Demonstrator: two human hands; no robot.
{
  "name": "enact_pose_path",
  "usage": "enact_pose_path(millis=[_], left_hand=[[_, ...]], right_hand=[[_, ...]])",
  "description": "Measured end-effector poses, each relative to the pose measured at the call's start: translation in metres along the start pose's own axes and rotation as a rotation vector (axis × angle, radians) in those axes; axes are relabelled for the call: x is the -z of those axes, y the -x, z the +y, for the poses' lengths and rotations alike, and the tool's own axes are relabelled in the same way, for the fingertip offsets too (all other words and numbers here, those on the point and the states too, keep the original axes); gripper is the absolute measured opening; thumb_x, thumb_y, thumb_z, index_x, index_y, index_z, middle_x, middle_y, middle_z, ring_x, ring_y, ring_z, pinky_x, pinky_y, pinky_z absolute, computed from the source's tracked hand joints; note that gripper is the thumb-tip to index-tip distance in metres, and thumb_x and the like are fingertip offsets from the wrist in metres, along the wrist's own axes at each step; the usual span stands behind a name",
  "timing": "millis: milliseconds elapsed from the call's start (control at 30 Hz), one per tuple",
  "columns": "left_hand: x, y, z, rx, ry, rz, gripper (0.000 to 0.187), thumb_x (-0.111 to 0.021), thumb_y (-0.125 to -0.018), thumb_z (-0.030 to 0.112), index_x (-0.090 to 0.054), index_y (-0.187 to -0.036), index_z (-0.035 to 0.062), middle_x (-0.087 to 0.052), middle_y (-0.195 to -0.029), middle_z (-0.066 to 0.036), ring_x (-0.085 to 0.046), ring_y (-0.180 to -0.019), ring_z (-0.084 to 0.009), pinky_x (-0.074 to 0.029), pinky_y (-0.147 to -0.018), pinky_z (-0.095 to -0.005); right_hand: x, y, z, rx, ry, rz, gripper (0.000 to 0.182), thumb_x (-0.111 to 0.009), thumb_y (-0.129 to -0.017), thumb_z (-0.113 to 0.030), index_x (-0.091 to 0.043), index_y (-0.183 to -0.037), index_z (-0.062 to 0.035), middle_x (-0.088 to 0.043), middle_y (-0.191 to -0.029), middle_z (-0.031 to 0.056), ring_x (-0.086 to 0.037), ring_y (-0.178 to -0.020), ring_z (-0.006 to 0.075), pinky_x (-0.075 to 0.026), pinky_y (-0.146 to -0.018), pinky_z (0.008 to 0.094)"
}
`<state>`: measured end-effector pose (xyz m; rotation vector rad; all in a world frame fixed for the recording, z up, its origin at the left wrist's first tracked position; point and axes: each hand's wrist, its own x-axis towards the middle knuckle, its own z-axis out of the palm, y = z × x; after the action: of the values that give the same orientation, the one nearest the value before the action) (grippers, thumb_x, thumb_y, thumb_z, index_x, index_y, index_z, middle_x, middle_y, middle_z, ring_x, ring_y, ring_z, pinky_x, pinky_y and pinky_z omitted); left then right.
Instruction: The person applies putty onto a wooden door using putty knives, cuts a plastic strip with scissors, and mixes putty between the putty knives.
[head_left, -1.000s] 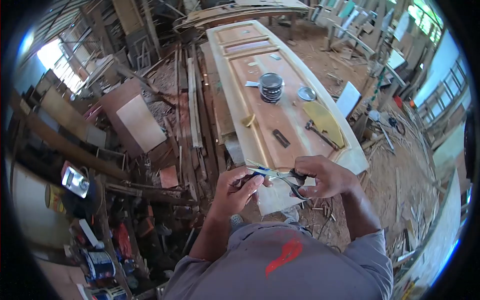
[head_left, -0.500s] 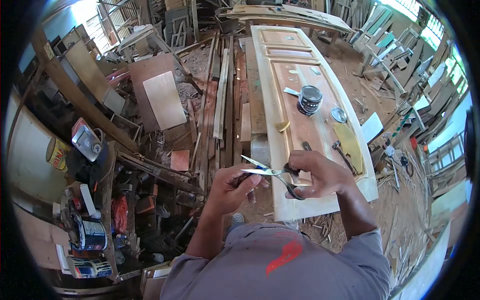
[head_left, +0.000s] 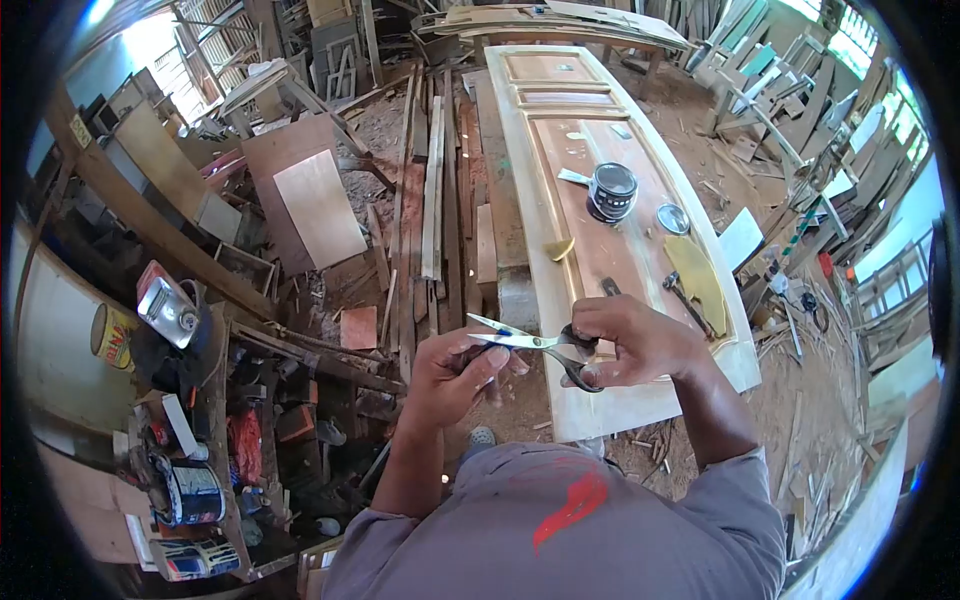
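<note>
The right hand (head_left: 645, 345) has its fingers wrapped around the dark handles of the scissors (head_left: 528, 341), whose parted blades point toward the left hand (head_left: 448, 378). The left fingers curl close by the blades (whether they pinch anything, I cannot tell). The scissors are in front of the grey shirt (head_left: 660, 535), near the panelled door (head_left: 590, 418) bearing a can (head_left: 612, 192) and a hammer (head_left: 684, 300).

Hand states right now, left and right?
Left hand: fingers curled beside the scissors' blades; whether it grips anything can't be told.
Right hand: closed on the scissors' handles, blades parted.
</note>
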<state>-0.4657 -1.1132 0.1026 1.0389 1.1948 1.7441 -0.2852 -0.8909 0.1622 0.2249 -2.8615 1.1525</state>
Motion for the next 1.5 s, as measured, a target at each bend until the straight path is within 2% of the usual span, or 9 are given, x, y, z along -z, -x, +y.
enact_pose_path(millis=[400,700,933,1233,1300,1400,1500], left_hand=[[-0.020,-0.007,0.000,-0.022,-0.203,-0.034,0.017,-0.064,-0.101,0.009,-0.070,-0.110,-0.0044,-0.076,-0.087,-0.009,-0.062,-0.060,-0.0058,-0.050,-0.051,-0.0232],[-0.022,-0.005,-0.007,0.057,-0.053,-0.018,0.018,-0.065,-0.100,0.011,-0.071,-0.109,-0.0032,-0.076,-0.088,-0.010,-0.060,-0.056,-0.0058,-0.047,-0.049,-0.0224],[-0.025,-0.002,-0.006,0.041,-0.139,0.016,0.019,-0.066,-0.100,0.012,-0.072,-0.109,-0.0038,-0.076,-0.086,-0.008,-0.061,-0.058,-0.0062,-0.048,-0.050,-0.0225],[-0.025,0.006,-0.003,0.097,-0.139,-0.064,0.021,-0.065,-0.100,0.012,-0.072,-0.113,-0.0031,-0.076,-0.088,-0.009,-0.064,-0.063,-0.0073,-0.050,-0.052,-0.0221],[-0.030,0.006,-0.001,0.079,-0.125,-0.067,0.021,-0.065,-0.100,0.012,-0.072,-0.113,-0.0033,-0.077,-0.089,-0.010,-0.064,-0.062,-0.0069,-0.050,-0.052,-0.0220],[-0.028,0.006,-0.004,0.044,-0.073,0.016,0.022,-0.064,-0.099,0.012,-0.070,-0.109,-0.0063,-0.075,-0.086,-0.015,-0.061,-0.052,-0.0080,-0.041,-0.043,-0.0219],[-0.026,0.006,-0.002,0.032,-0.049,-0.008,0.021,-0.063,-0.101,0.011,-0.069,-0.114,-0.0051,-0.076,-0.090,-0.013,-0.063,-0.058,-0.0074,-0.047,-0.049,-0.0223]], right_hand=[[0.004,0.016,-0.007,-0.020,0.022,0.074,0.043,-0.077,-0.082,-0.036,-0.059,-0.097,0.0009,-0.053,-0.089,0.0156,-0.056,-0.084,0.0349,-0.043,-0.075,0.0446],[0.004,0.026,0.010,-0.001,0.023,0.047,0.042,-0.077,-0.083,-0.034,-0.057,-0.093,0.0017,-0.053,-0.088,0.0178,-0.055,-0.083,0.0379,-0.043,-0.074,0.0459],[0.001,0.021,-0.006,0.022,-0.007,0.111,0.045,-0.079,-0.083,-0.036,-0.057,-0.092,0.0022,-0.053,-0.086,0.0170,-0.056,-0.081,0.0360,-0.043,-0.072,0.0456],[-0.012,0.020,0.008,0.008,0.010,0.050,0.035,-0.079,-0.078,-0.025,-0.060,-0.091,0.0017,-0.056,-0.087,0.0161,-0.058,-0.082,0.0344,-0.045,-0.073,0.0443],[-0.008,0.018,0.009,0.002,-0.019,0.068,0.036,-0.078,-0.079,-0.025,-0.059,-0.093,0.0018,-0.056,-0.088,0.0164,-0.058,-0.082,0.0346,-0.045,-0.074,0.0439],[-0.001,0.025,0.008,-0.053,0.017,0.142,0.042,-0.079,-0.078,-0.029,-0.058,-0.096,0.0020,-0.055,-0.089,0.0162,-0.057,-0.085,0.0352,-0.045,-0.076,0.0436],[0.005,0.031,-0.001,-0.061,0.069,0.127,0.048,-0.081,-0.077,-0.033,-0.057,-0.099,0.0020,-0.054,-0.090,0.0155,-0.056,-0.087,0.0356,-0.045,-0.077,0.0435]])
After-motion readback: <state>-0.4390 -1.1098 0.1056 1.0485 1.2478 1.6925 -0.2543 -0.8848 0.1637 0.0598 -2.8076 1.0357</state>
